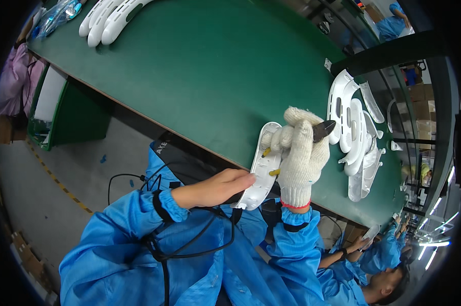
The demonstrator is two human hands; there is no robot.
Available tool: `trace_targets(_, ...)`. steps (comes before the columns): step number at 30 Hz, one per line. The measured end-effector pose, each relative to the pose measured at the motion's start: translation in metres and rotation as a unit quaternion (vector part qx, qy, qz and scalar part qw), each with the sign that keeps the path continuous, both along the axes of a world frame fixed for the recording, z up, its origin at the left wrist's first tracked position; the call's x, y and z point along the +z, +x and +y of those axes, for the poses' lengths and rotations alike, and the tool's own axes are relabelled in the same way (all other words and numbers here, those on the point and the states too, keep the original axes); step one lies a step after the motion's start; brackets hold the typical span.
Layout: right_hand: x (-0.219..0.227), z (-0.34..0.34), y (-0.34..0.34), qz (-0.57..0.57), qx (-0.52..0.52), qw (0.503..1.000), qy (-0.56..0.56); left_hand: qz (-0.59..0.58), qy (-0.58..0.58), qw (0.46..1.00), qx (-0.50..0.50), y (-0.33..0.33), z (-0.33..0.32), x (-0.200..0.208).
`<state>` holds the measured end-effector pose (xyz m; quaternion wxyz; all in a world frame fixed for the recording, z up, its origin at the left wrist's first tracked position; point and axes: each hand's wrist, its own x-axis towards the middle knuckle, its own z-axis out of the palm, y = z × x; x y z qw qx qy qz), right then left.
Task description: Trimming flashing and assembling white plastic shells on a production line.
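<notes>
Blue jacket (202, 278) filling the foreground, a person at a workshop bench held a white shell (256, 195) by the near edge of a green tabletop (200, 76), a black cable (166, 280) running down the jacket's front. The elongated shell slanted between the two hands, its perforated end farther out, its hollow side seemingly turned up, a position that appeared to keep the inner face in the wearer's sight. Whether it rested on the tabletop's edge could not be told.

The bare left hand (215, 187) reached across nearly flat, fingers together and closed on the shell's lower side, likely to steady it; any fingers beneath were hidden. The right hand (303, 160), in a knitted white glove with a red hem, rose upright with fingers curled tight around a hand tool (323, 131). Its dark head pointed right, while its yellow handle ends (274, 172) jutted over the shell, a hold that probably freed the fingertips to meet the part's far edge.

White parts (350, 117) lay heaped at right and curved white pieces (113, 20) sat side by side at upper left, both apparently kept apart from the working spot. A co-worker in blue (383, 262) worked at lower right.
</notes>
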<state>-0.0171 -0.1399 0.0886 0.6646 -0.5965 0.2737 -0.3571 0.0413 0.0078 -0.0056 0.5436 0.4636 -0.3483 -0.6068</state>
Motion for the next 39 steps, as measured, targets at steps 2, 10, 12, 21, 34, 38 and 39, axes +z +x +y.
trace_targets(2,0.005,0.006,-0.004,0.008,0.005,1.0,0.007,0.25,0.053,0.966,-0.044,-0.013,-0.005,-0.006)
trace_targets(10,0.0,0.024,-0.019,-0.023,-0.03,0.999,-0.031,0.367,0.018,0.924,-0.103,-0.012,0.004,-0.003)
trace_targets(12,-0.001,0.023,-0.017,-0.002,-0.041,0.999,-0.032,0.393,0.018,0.917,-0.061,-0.019,-0.006,0.003)
trace_targets(21,-0.004,0.013,-0.02,-0.046,-0.022,0.998,0.045,0.473,-0.014,0.879,-0.054,-0.027,-0.01,-0.01)
trace_targets(34,0.01,0.019,-0.013,0.041,-0.014,0.999,-0.002,0.468,-0.006,0.882,-0.055,-0.027,-0.011,-0.012)
trace_targets(38,0.012,0.021,-0.006,0.076,-0.03,0.995,0.064,0.467,-0.001,0.883,-0.053,-0.027,-0.013,-0.007)
trace_targets(39,0.007,0.018,-0.006,0.053,-0.021,0.996,0.072,0.467,-0.001,0.883,-0.053,-0.026,-0.013,-0.007)
